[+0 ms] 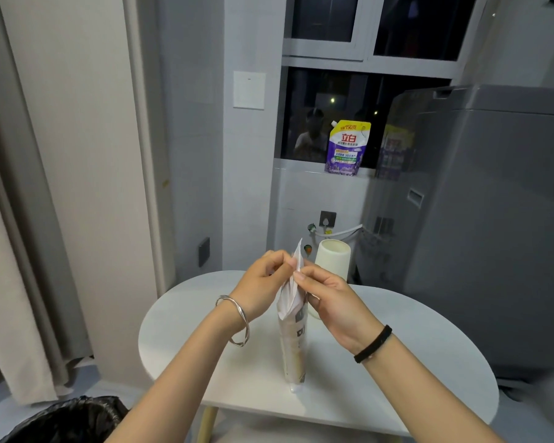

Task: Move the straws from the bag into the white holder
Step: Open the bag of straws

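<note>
Head camera looks down on a tall, narrow bag [294, 346] that stands upright on a white oval table [413, 362], its base close to the near edge and about midway along it. The wrapper is pale with dark print, and what it holds is too blurred to make out. Both hands meet at the top of the bag. The left hand [263, 282] pinches the upper film from the left between thumb and curled fingers. The right hand [330, 302] pinches it from the right, thumb tip against the film just below the left hand's hold. A pointed flap of the bag sticks up above the fingers. Whether the mouth is parted I cannot tell.

Just behind the bag and a little to its right stands the white holder [332, 260], upright and cylindrical, in the far half of the table; the right hand covers its foot. A silver bangle [237, 321] circles the left wrist and a black hair tie [373, 344] the right.

Beyond the table, a purple detergent pouch [347, 148] stands on the sill of a dark window. A grey washing machine [493, 219] fills the right side and a beige curtain [29, 187] the left. A black bin liner [71, 420] shows at the lower left corner.
</note>
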### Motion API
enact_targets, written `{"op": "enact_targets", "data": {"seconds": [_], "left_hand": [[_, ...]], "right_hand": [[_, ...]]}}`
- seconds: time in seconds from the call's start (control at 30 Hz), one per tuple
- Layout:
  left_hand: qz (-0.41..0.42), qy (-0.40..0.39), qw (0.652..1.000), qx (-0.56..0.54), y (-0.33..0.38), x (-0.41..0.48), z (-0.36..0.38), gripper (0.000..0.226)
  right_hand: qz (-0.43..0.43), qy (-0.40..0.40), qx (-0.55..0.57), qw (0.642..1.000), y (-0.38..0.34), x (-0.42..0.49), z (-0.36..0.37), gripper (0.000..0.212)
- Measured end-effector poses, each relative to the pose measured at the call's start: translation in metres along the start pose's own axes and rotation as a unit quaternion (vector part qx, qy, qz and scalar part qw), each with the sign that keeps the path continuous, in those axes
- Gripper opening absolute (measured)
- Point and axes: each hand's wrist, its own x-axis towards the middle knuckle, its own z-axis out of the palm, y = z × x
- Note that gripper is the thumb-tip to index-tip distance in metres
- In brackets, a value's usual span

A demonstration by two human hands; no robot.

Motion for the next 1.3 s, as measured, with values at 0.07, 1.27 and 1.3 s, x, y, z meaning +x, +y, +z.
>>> {"op": "enact_targets", "data": {"seconds": [0.07, 1.27, 1.3], "left_hand": [[0.009, 0.008, 1.0, -0.001, -0.002, 0.0, 0.003, 0.03], [-0.242, 0.132, 0.769, -0.577, -0.046, 0.03, 0.024, 0.021], [-0.232, 0.16, 0.793, -0.54, -0.052, 0.03, 0.031, 0.026]], "right_hand": [[0.001, 0.01, 0.017, 1.0, -0.001, 0.001, 0.001, 0.015], [-0.125, 0.182, -0.094, 0.971, 0.023, 0.045, -0.017, 0.015], [-0.069, 0.214, 0.02, 0.974, 0.036, 0.045, -0.015, 0.021]]}}
